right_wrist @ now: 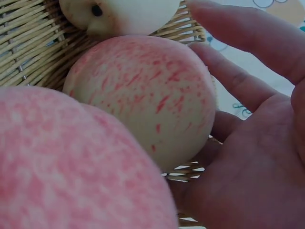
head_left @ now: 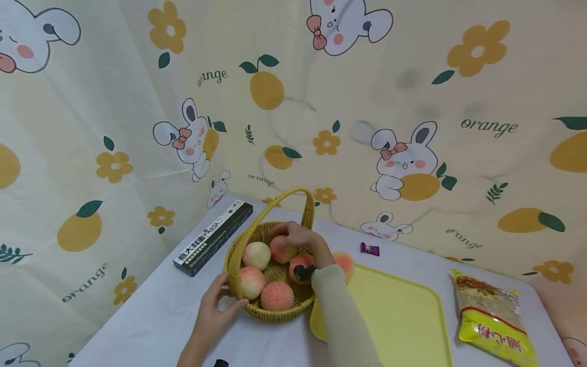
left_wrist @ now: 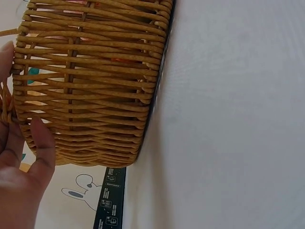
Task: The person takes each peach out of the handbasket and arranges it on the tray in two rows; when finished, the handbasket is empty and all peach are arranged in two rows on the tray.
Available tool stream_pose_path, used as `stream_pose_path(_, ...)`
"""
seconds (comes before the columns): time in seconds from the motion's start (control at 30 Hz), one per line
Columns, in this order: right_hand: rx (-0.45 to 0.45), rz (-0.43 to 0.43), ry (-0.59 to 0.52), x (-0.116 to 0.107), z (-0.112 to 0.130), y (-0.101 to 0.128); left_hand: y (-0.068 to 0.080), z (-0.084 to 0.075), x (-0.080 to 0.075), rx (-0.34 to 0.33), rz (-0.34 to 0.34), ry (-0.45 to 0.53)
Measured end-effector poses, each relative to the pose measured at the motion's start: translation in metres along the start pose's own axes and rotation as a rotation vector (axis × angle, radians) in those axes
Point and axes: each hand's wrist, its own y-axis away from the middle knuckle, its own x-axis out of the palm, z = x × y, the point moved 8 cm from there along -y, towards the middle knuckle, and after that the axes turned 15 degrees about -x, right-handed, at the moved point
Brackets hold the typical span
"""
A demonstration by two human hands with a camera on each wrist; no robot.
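Note:
A wicker basket (head_left: pixel 289 316) with a tall arched handle holds several pink and pale peaches. My left hand (head_left: pixel 214 309) grips its near-left rim at the handle's foot, thumb on the outer weave. In the left wrist view the basket's side (left_wrist: pixel 95 90) stands on the white tabletop. My right hand (head_left: pixel 300 239) reaches inside, fingers curled round the far side of a peach (head_left: pixel 283 251). The right wrist view shows that red-streaked peach (right_wrist: pixel 147 100) against the fingers (right_wrist: pixel 238 83); a larger-looking pink peach (right_wrist: pixel 71 167) is nearer the camera. A pale peach (head_left: pixel 257 256) lies to the left.
Behind the right forearm a peach (head_left: pixel 345 266) sits at the corner of a yellow tray (head_left: pixel 403 311). A black pasta box (head_left: pixel 213 237) lies left of the basket. Farther right are a small purple packet (head_left: pixel 370 248) and a yellow food bag (head_left: pixel 495 321). Printed cloth backs the table.

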Motion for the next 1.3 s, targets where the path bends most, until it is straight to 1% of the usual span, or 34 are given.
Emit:
stream_pose_path(0.07, 0.007, -0.002, 0.013, 0.0, -0.003, 0.0, 0.001, -0.003, 0.001, -0.001, 0.004, -0.012)
stream_pose_path(0.17, 0.015, 0.007, 0.056, 0.001, -0.006, 0.0, 0.002, -0.015, 0.001, 0.011, -0.006, -0.025)
stream_pose_path(0.23, 0.019, 0.009, 0.068, 0.002, -0.006, 0.0, 0.004, -0.023, 0.0, 0.02, -0.011, -0.021)
stream_pose_path(0.3, 0.02, 0.014, 0.068, 0.002, -0.006, 0.001, 0.005, -0.027, 0.0, 0.027, -0.017, -0.013)
stream_pose_path(0.37, 0.024, 0.011, 0.063, 0.002, -0.007, 0.002, 0.005, -0.025, 0.0, 0.031, -0.026, -0.012)
stream_pose_path(0.5, 0.032, 0.008, 0.064, 0.003, -0.009, 0.004, 0.003, -0.01, 0.001, 0.027, -0.033, -0.022)
stream_pose_path(0.57, 0.025, 0.007, 0.069, 0.003, -0.009, 0.004, 0.002, -0.003, 0.001, 0.022, -0.025, -0.027)
stream_pose_path(0.63, 0.016, 0.002, 0.059, 0.002, -0.009, 0.004, 0.001, 0.0, 0.001, 0.024, -0.011, -0.029)
stream_pose_path(0.8, -0.038, -0.018, 0.032, -0.003, 0.002, 0.003, 0.0, 0.001, 0.001, 0.022, 0.013, -0.026)
stream_pose_path(0.97, -0.13, -0.034, 0.028, -0.013, 0.017, 0.011, 0.001, 0.0, 0.005, -0.002, 0.015, -0.031)
stream_pose_path(1.07, -0.176, -0.041, 0.009, -0.018, 0.023, 0.019, 0.0, -0.001, 0.006, -0.023, 0.011, -0.026)
stream_pose_path(1.17, -0.199, -0.05, -0.016, -0.022, 0.026, 0.029, 0.0, -0.001, 0.005, -0.039, 0.002, -0.012)
stream_pose_path(1.3, -0.233, -0.082, -0.058, -0.03, 0.029, 0.044, 0.001, -0.002, 0.003, -0.055, -0.013, -0.005)
